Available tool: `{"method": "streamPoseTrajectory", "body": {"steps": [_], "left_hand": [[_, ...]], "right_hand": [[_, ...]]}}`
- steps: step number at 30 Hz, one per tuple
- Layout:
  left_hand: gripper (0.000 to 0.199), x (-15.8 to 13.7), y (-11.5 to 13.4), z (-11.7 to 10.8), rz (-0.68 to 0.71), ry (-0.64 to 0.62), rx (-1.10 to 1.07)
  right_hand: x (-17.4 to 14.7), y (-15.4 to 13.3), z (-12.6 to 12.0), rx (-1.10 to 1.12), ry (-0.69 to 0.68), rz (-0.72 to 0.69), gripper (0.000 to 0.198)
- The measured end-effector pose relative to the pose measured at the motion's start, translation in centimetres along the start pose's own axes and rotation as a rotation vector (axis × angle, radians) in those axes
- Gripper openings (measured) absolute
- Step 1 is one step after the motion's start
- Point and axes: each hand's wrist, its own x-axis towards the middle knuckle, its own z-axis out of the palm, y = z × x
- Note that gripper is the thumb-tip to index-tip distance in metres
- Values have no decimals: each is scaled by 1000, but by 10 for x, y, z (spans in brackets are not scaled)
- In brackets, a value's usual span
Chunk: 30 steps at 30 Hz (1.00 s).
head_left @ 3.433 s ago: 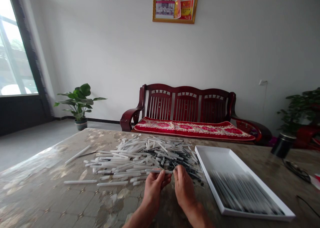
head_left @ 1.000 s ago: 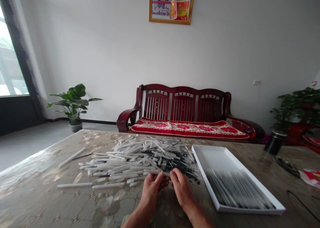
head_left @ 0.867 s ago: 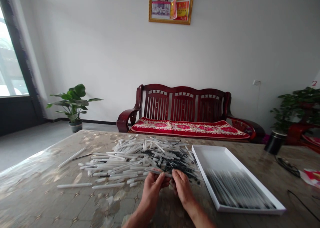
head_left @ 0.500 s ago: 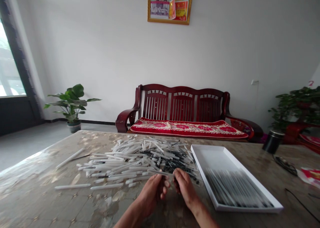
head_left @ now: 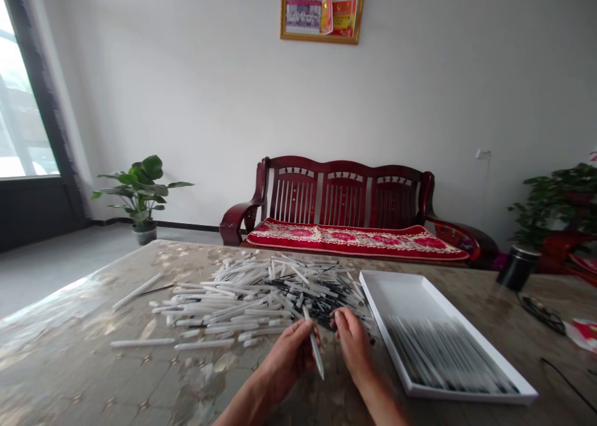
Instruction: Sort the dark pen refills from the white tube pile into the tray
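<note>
My left hand [head_left: 293, 351] is closed around a whitish pen [head_left: 317, 353], which slants with its pointed end down towards me. To its right, my right hand [head_left: 351, 336] has its fingers pinched together, apart from the pen; whatever lies in them is too small or hidden to make out. Just beyond both hands spreads a heap of white pen barrels [head_left: 224, 308]. Small black pen parts [head_left: 326, 301] lie at the heap's right side, partly behind my hands. In the white box [head_left: 385, 339] on the right, finished-looking pens [head_left: 448, 354] lie side by side.
Loose barrels [head_left: 142, 342] and a thin dark rod [head_left: 156, 289] lie left on the patterned table [head_left: 93, 388]. A black canister [head_left: 517, 267], a coiled cable [head_left: 543, 314] and a red packet [head_left: 583, 333] are at right. Behind stands a wooden bench [head_left: 347, 196].
The pen has swung from lying level between my hands to slanting down towards me in my left hand. My right hand has moved slightly away from it. The view has shifted a little left.
</note>
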Motion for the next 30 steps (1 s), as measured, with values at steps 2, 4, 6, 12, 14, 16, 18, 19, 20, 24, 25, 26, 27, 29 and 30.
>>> {"method": "streamPoseTrajectory", "body": {"steps": [2, 4, 6, 12, 14, 16, 18, 19, 20, 24, 25, 26, 27, 29, 30], "left_hand": [[36, 6, 6, -2, 153, 155, -74], [36, 10, 13, -8, 292, 351, -138], [33, 14, 19, -17, 416, 513, -156], [25, 22, 30, -41, 627, 702, -128], [24, 26, 31, -46, 641, 729, -138], [23, 29, 31, -49, 649, 749, -144], [23, 31, 30, -50, 651, 756, -148], [23, 32, 30, -49, 652, 755, -151], [24, 32, 29, -49, 654, 749, -153], [26, 32, 26, -48, 671, 726, -158], [27, 32, 26, -48, 672, 723, -159], [27, 32, 26, -48, 671, 720, -162], [27, 32, 26, -48, 670, 716, -163], [28, 32, 27, -48, 667, 709, -161], [28, 32, 27, -48, 668, 709, -162]], "right_hand": [[2, 5, -2, -171, 85, -93, 25], [2, 6, -2, -311, 95, -212, 26], [0, 1, 3, -426, 58, -331, 35], [-12, -11, 27, -671, -88, -631, 56], [-14, -9, 31, -725, -130, -722, 59], [-14, -6, 32, -762, -153, -789, 60], [-14, -2, 32, -786, -161, -823, 63], [-14, -1, 32, -794, -165, -830, 64], [-14, 0, 32, -799, -173, -836, 66], [-13, 0, 33, -792, -258, -822, 66], [-11, -1, 34, -785, -282, -790, 65], [-9, -4, 35, -777, -300, -741, 64], [-6, -8, 36, -768, -310, -679, 63], [4, -18, 40, -749, -318, -539, 60], [9, -23, 42, -740, -329, -480, 57]]}}
